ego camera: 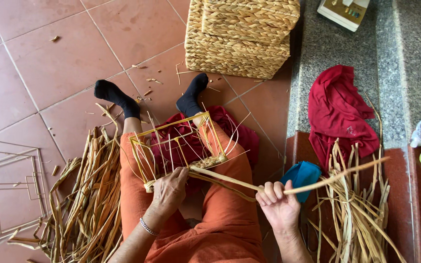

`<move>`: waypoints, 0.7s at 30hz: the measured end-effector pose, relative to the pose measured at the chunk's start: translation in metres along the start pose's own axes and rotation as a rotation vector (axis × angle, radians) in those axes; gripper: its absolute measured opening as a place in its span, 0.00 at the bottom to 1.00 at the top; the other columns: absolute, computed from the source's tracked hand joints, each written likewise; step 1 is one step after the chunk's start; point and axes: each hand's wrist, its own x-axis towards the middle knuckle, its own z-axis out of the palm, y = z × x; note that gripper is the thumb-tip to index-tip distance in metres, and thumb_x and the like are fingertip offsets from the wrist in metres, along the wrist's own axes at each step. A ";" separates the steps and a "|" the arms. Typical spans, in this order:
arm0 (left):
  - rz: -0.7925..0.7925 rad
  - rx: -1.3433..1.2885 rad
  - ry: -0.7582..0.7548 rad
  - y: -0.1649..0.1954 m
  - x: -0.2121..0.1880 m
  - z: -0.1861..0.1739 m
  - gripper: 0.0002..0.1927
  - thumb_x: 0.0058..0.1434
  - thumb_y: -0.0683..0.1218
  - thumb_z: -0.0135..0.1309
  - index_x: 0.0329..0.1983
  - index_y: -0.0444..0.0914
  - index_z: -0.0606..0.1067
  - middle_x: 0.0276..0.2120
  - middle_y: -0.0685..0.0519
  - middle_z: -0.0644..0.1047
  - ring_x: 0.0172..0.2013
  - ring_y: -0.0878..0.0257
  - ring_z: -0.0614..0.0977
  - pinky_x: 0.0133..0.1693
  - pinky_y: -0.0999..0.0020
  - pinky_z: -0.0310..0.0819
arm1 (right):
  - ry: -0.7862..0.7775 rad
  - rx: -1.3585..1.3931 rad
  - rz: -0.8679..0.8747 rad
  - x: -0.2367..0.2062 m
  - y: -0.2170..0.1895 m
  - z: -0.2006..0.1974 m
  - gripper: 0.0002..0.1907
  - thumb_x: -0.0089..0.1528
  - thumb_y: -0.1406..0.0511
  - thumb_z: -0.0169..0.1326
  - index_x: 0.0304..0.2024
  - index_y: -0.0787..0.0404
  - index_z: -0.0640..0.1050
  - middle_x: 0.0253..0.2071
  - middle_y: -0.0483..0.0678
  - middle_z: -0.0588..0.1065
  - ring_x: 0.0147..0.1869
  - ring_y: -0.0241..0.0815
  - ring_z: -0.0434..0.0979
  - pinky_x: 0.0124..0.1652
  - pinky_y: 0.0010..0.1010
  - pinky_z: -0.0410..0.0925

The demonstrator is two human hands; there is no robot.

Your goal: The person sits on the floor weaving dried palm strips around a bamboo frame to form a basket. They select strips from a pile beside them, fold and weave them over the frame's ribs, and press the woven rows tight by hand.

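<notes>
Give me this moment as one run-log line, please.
left hand: gripping wire frame | right hand: pulling straw strand taut

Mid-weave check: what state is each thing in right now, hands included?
Left hand: closed on the lower edge of the wire frame.
Right hand: fingers curled around the long strand.
Wire frame: on the lap, tilted, only partly woven.
Long strand: stretched from the frame out to the right.
Finished baskets: stacked, fully woven.
Red cloth: crumpled on the step.
</notes>
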 end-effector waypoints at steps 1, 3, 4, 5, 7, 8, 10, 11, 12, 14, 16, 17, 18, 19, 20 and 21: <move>0.004 0.012 0.012 0.001 -0.001 0.001 0.11 0.64 0.42 0.54 0.49 0.39 0.72 0.35 0.51 0.77 0.28 0.54 0.82 0.23 0.58 0.74 | 0.033 0.055 -0.010 -0.001 0.000 -0.012 0.27 0.77 0.51 0.41 0.28 0.58 0.66 0.26 0.44 0.59 0.31 0.41 0.57 0.35 0.33 0.56; -0.005 0.056 -0.006 0.006 -0.004 0.001 0.16 0.62 0.39 0.52 0.53 0.37 0.71 0.39 0.48 0.75 0.28 0.55 0.81 0.23 0.59 0.74 | 0.238 0.011 0.002 0.000 0.001 -0.042 0.24 0.75 0.52 0.42 0.29 0.58 0.69 0.27 0.45 0.65 0.31 0.41 0.62 0.35 0.33 0.61; -0.015 0.093 -0.032 0.010 -0.004 0.000 0.21 0.59 0.35 0.50 0.58 0.36 0.70 0.44 0.46 0.74 0.28 0.55 0.81 0.22 0.60 0.75 | 0.336 -0.009 0.007 0.004 0.002 -0.057 0.23 0.74 0.52 0.42 0.30 0.58 0.71 0.28 0.45 0.69 0.31 0.41 0.65 0.36 0.32 0.63; -0.027 0.131 -0.058 0.014 -0.004 -0.001 0.27 0.57 0.32 0.49 0.62 0.34 0.70 0.48 0.43 0.73 0.28 0.56 0.80 0.21 0.62 0.75 | 0.453 -0.064 0.022 0.008 0.004 -0.072 0.20 0.74 0.53 0.42 0.35 0.59 0.73 0.32 0.47 0.72 0.33 0.41 0.68 0.37 0.33 0.65; 0.094 0.124 0.014 0.022 -0.004 -0.004 0.27 0.56 0.36 0.50 0.61 0.35 0.70 0.46 0.47 0.70 0.36 0.54 0.78 0.34 0.59 0.77 | 0.701 -0.170 0.054 0.010 0.008 -0.095 0.19 0.73 0.55 0.42 0.43 0.61 0.78 0.41 0.52 0.79 0.38 0.42 0.73 0.41 0.34 0.69; 0.154 0.119 0.050 0.025 -0.004 -0.007 0.26 0.56 0.38 0.51 0.61 0.36 0.70 0.45 0.48 0.68 0.40 0.53 0.77 0.41 0.57 0.77 | 0.707 -0.281 0.072 0.010 0.009 -0.102 0.18 0.72 0.57 0.43 0.46 0.62 0.78 0.42 0.54 0.79 0.39 0.43 0.75 0.41 0.36 0.70; 0.192 0.137 -0.029 0.027 0.002 -0.012 0.26 0.54 0.39 0.52 0.59 0.34 0.70 0.49 0.46 0.70 0.41 0.52 0.75 0.39 0.57 0.73 | 0.713 -0.506 0.110 0.006 0.011 -0.102 0.17 0.69 0.60 0.45 0.52 0.63 0.78 0.45 0.58 0.80 0.41 0.46 0.79 0.40 0.40 0.73; 0.210 0.149 -0.064 0.027 0.005 -0.014 0.26 0.53 0.40 0.52 0.58 0.32 0.71 0.51 0.45 0.70 0.42 0.52 0.74 0.38 0.57 0.71 | 0.645 -0.892 0.064 0.001 0.013 -0.099 0.16 0.67 0.61 0.49 0.50 0.63 0.80 0.44 0.56 0.81 0.41 0.44 0.81 0.41 0.38 0.74; 0.249 0.151 -0.021 0.027 0.009 -0.015 0.26 0.52 0.39 0.52 0.57 0.32 0.71 0.52 0.44 0.71 0.42 0.52 0.74 0.38 0.57 0.71 | 0.559 -1.276 0.014 -0.006 0.018 -0.090 0.14 0.66 0.62 0.53 0.48 0.63 0.82 0.42 0.54 0.83 0.42 0.43 0.83 0.42 0.37 0.75; 0.322 0.151 0.062 0.027 0.014 -0.018 0.25 0.52 0.39 0.52 0.56 0.31 0.72 0.55 0.43 0.72 0.42 0.53 0.74 0.38 0.58 0.70 | 0.349 -1.715 -0.101 -0.012 0.027 -0.065 0.12 0.63 0.63 0.58 0.46 0.63 0.83 0.40 0.53 0.83 0.41 0.43 0.84 0.40 0.35 0.76; 0.293 0.070 0.070 0.028 0.018 -0.020 0.21 0.53 0.39 0.51 0.52 0.32 0.73 0.53 0.44 0.74 0.42 0.52 0.75 0.40 0.58 0.71 | 0.138 -1.821 -0.219 -0.018 0.038 -0.032 0.12 0.59 0.65 0.61 0.44 0.64 0.82 0.38 0.54 0.80 0.39 0.46 0.82 0.36 0.36 0.75; 0.282 0.031 0.073 0.029 0.020 -0.020 0.19 0.53 0.39 0.51 0.50 0.33 0.73 0.51 0.45 0.75 0.42 0.52 0.75 0.41 0.58 0.71 | 0.076 -1.880 -0.186 -0.018 0.043 -0.016 0.15 0.58 0.65 0.63 0.46 0.65 0.82 0.36 0.54 0.79 0.38 0.48 0.81 0.35 0.37 0.74; 0.246 -0.012 0.062 0.029 0.021 -0.021 0.16 0.54 0.39 0.51 0.48 0.34 0.73 0.48 0.46 0.76 0.41 0.52 0.76 0.41 0.58 0.72 | 0.012 -1.938 -0.156 -0.015 0.045 0.001 0.18 0.56 0.64 0.66 0.47 0.65 0.81 0.34 0.54 0.79 0.37 0.50 0.80 0.35 0.39 0.73; 0.210 -0.053 0.053 0.029 0.022 -0.022 0.14 0.56 0.38 0.52 0.46 0.35 0.74 0.45 0.48 0.77 0.40 0.52 0.76 0.40 0.58 0.72 | -0.056 -1.996 -0.126 -0.011 0.045 0.018 0.21 0.54 0.63 0.68 0.48 0.66 0.81 0.32 0.54 0.78 0.37 0.52 0.79 0.35 0.41 0.71; 0.173 -0.094 0.043 0.030 0.023 -0.023 0.12 0.57 0.38 0.52 0.45 0.36 0.74 0.42 0.49 0.78 0.39 0.52 0.77 0.40 0.58 0.72 | -0.059 -2.020 -0.168 -0.005 0.043 0.034 0.18 0.57 0.63 0.67 0.47 0.64 0.81 0.33 0.51 0.79 0.37 0.47 0.80 0.36 0.39 0.72; 0.162 -0.129 0.057 0.030 0.024 -0.024 0.10 0.58 0.38 0.52 0.44 0.35 0.73 0.41 0.48 0.77 0.39 0.51 0.77 0.41 0.58 0.73 | -0.064 -2.044 -0.209 0.001 0.041 0.051 0.15 0.60 0.63 0.66 0.47 0.61 0.82 0.34 0.48 0.80 0.38 0.43 0.80 0.38 0.37 0.72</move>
